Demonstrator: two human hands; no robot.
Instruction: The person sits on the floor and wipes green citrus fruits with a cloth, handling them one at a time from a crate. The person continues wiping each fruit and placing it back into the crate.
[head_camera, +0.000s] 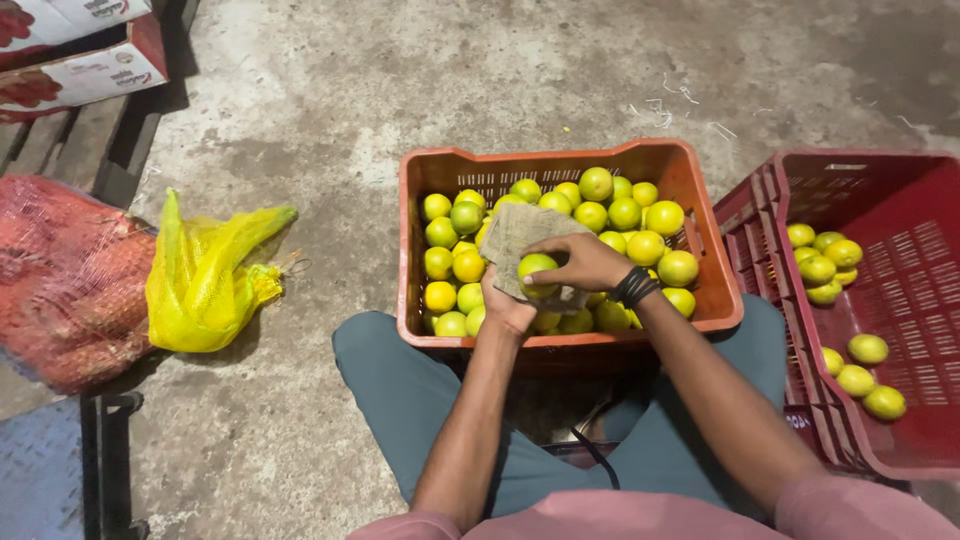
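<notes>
From the head camera, the work sits at the centre of the frame: the right hand (585, 262) is closed around one yellow-green citrus fruit (537, 268), pressing it into a grey-brown cloth (520, 236) that the left hand (507, 308) cups and grips from beneath, both held just above the orange crate (420, 330). That crate, between the person's knees, is heaped nearly to its rim with the same green and yellow fruit (625, 215). To the right of the frame the red crate (900, 280) holds only a small cluster at its upper left corner and three more fruits (862, 377) lower down, with most of its slatted bottom bare. Judging by that split, the wiping seems barely begun: a handful of fruits appear to have gone across, and the great bulk in the orange crate remains to be handled. The ground is rough grey concrete (500, 70), stained and patchy, with a few pale scraps near the upper right. At the left of the frame lie a yellow mesh bag (205, 280) and, beside it, a red mesh sack (65, 280) that looks full; printed cardboard boxes (75, 60) rest on dark slats in the upper left corner.
</notes>
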